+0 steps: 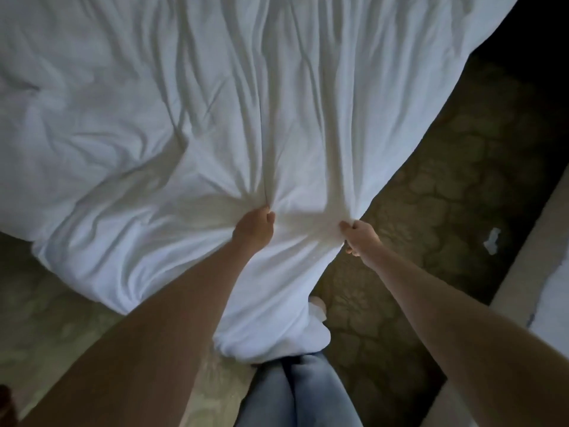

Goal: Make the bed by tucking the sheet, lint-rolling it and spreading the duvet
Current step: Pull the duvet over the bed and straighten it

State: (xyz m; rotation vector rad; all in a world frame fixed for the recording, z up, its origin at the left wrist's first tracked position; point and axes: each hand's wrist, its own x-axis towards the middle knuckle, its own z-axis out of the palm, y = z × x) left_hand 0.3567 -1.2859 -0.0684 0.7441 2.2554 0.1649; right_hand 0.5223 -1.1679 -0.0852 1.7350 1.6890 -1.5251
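Head view: left hand (pixel 255 227) and right hand (pixel 358 236) each pinch bunched duvet (pixel 184 118) near its corner; pull evenly, keeping hands apart.

White duvet (pixel 184 118): fills far and left, its near corner hanging against the person's jeans (pixel 295 392). Patterned carpet (pixel 431 195): open strip on the right, between duvet edge and pale ledge (pixel 529 272); one white scrap (pixel 492 240) lies there beside the ledge. Bare carpet also near left.
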